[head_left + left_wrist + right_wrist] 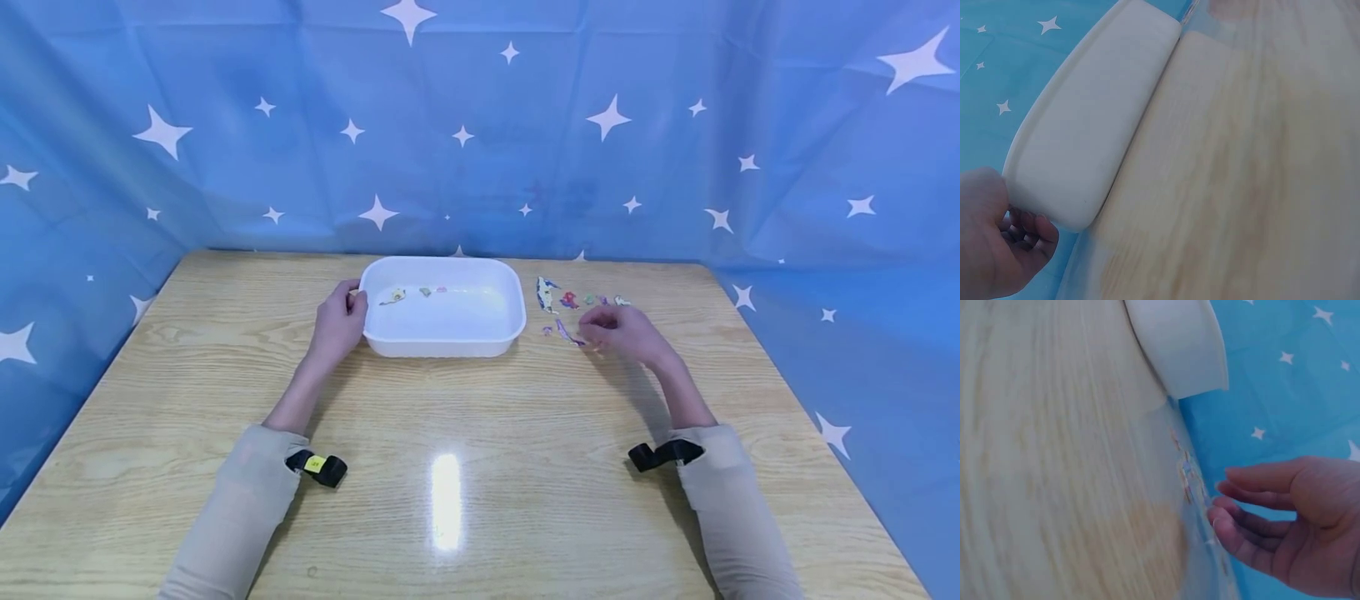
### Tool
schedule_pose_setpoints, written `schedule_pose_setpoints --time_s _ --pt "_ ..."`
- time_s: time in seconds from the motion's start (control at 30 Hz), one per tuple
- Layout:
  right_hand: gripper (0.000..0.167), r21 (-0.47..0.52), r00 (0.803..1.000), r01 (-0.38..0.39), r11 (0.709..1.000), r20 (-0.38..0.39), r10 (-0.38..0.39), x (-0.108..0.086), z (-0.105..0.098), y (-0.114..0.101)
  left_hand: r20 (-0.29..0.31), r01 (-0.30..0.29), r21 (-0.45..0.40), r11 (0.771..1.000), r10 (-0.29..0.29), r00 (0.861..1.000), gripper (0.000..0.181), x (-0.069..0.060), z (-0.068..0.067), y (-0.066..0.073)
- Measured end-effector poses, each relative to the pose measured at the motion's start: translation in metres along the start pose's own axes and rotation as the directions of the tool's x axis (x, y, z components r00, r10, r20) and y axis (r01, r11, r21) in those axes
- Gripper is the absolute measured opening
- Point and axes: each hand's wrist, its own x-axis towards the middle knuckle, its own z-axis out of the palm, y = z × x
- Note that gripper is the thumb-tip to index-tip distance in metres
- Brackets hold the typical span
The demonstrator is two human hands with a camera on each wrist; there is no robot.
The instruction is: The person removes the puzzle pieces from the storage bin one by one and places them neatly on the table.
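Left hand (pixel 340 323) has fingers clamped on white tray (pixel 442 348) at its nine o'clock, right hand (pixel 624 335), fingers slightly apart, sits beside small colorful pieces (pixel 568 300) on counter (pixel 525 417), tray's three o'clock.

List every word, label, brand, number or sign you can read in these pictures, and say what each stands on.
None can be read.
Yellow label on the black wrist strap at the left sleeve: dark marks, too small to read.
Colourful pieces: too small to tell whether they bear text.
White tub, blue backdrop: no lettering visible.
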Motion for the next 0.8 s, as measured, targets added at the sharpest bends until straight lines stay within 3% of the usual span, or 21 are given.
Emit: schedule_pose_setpoints --time_s 0.23,0.8 --pt "0.035 -0.034 0.996 0.065 0.997 -0.065 -0.068 0.008 0.004 -0.017 -0.017 -0.009 0.003 1.000 0.009 1.000 0.043 -0.001 -0.002 -0.002" --pt "0.027 0.119 0.958 0.215 0.969 -0.217 -0.186 0.040 0.034 -0.069 0.001 -0.007 -0.003 1.000 0.007 1.000 0.044 0.000 -0.001 0.001"
